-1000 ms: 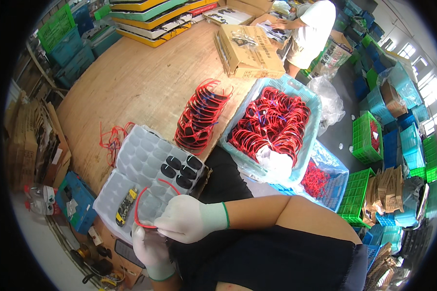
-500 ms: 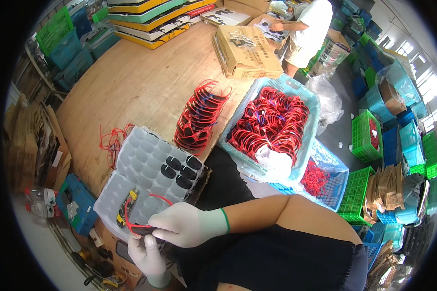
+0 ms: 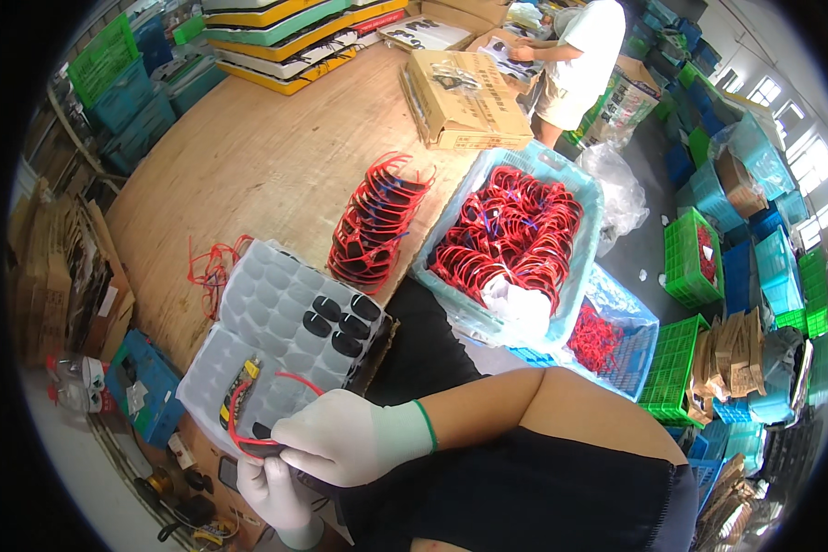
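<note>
In white gloves, both hands meet over the front corner of the lens tray. My left hand (image 3: 274,495) is closed on the lower rim of a red sunglasses frame (image 3: 236,430). From the right, my right hand (image 3: 340,436) pinches the same frame, dark lens showing beside its fingertips, which are partly hidden. The frame's red temples curve up over the tray. A translucent moulded tray (image 3: 248,308) lies under them, with several loose dark lenses (image 3: 352,326) in its right-hand pockets. A yellow-and-black utility knife (image 3: 239,391) rests on the tray beside the frame.
A row of red sunglasses (image 3: 377,225) stands on the wooden table (image 3: 212,156). To the right, a light-blue crate (image 3: 591,198) holds many more. Loose red frames (image 3: 213,276) lie behind the tray. Farther off are a cardboard box (image 3: 469,97), stacked trays (image 3: 281,37) and another person (image 3: 584,55).
Both hands have shifted slightly left with the sunglasses frame, and the left fingers have moved in closer to the right ones. The frame has tilted a little.
</note>
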A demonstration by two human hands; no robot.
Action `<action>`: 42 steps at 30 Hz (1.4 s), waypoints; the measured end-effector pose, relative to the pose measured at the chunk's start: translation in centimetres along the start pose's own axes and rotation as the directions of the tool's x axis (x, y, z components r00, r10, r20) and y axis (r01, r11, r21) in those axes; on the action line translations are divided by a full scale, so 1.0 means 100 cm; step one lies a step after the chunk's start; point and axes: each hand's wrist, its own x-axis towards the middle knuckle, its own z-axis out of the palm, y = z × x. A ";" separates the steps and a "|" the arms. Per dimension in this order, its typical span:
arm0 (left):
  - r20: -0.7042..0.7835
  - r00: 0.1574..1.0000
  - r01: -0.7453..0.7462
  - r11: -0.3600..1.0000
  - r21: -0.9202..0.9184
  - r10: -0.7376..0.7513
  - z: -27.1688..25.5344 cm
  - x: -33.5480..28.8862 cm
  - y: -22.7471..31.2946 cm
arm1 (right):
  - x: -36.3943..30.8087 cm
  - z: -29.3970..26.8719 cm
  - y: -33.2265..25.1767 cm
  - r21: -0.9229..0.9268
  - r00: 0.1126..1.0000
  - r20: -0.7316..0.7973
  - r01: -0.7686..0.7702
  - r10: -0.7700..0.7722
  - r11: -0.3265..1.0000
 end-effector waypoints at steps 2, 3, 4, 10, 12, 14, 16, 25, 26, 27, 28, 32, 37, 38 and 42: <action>0.003 1.000 -0.006 0.992 -0.128 0.006 0.000 0.001 0.003 | -0.002 -0.001 -0.001 0.003 0.999 -0.032 0.019 -0.019 1.000; 0.028 1.000 0.004 0.971 -0.238 0.002 0.001 0.002 0.006 | -0.003 -0.001 -0.002 0.005 0.998 -0.047 0.028 -0.028 1.000; 0.023 1.000 0.021 0.982 -0.186 -0.017 -0.002 0.001 0.005 | -0.002 0.000 -0.003 -0.007 0.999 -0.043 0.017 -0.017 1.000; 0.063 0.998 0.026 0.999 -0.043 -0.023 -0.001 0.000 0.017 | -0.001 0.005 -0.008 -0.088 0.991 -0.094 0.084 -0.092 0.993; 0.087 0.996 0.034 0.994 -0.101 -0.025 -0.002 0.002 0.020 | 0.002 0.002 -0.011 -0.094 0.985 -0.108 0.127 -0.137 0.987; 0.095 0.994 0.056 0.995 -0.083 -0.048 -0.003 0.006 0.025 | 0.004 0.003 -0.008 -0.088 0.985 -0.113 0.118 -0.128 0.989; 0.047 0.996 0.079 0.996 -0.041 -0.077 0.002 0.019 0.032 | 0.009 0.002 -0.001 -0.062 0.983 -0.137 0.115 -0.123 0.991; 0.204 0.978 -0.096 0.956 0.279 0.039 0.023 0.069 0.006 | 0.005 -0.023 0.054 0.052 0.995 -0.062 -0.071 0.074 0.996; 0.199 0.979 -0.111 0.940 0.322 0.048 0.023 0.071 -0.001 | 0.005 -0.027 0.069 -0.008 0.997 -0.076 -0.026 0.025 1.000; 0.195 0.979 -0.126 0.923 0.365 0.057 0.022 0.073 -0.011 | 0.006 -0.034 0.085 -0.069 0.996 -0.087 0.018 -0.024 0.997; 0.189 0.980 -0.136 0.902 0.409 0.062 0.020 0.073 -0.019 | 0.010 -0.044 0.101 -0.126 0.993 -0.092 0.062 -0.073 0.990; -0.018 0.990 0.136 0.944 0.301 -0.137 0.004 0.075 -0.033 | 0.037 -0.149 0.217 -0.362 0.883 -0.446 -0.327 0.146 0.873; -0.149 0.960 0.267 0.930 0.253 -0.236 -0.027 0.085 -0.039 | 0.026 -0.274 0.404 -0.849 0.921 -0.387 -0.377 0.050 0.370; -0.215 0.945 0.295 0.927 0.231 -0.247 -0.033 0.085 -0.039 | 0.020 -0.277 0.417 -0.916 0.967 -0.243 -0.256 0.081 0.309; -0.317 0.916 0.370 0.829 0.420 -0.248 -0.074 0.102 -0.038 | 0.012 -0.255 0.441 -0.407 0.746 -0.558 -0.629 0.365 0.663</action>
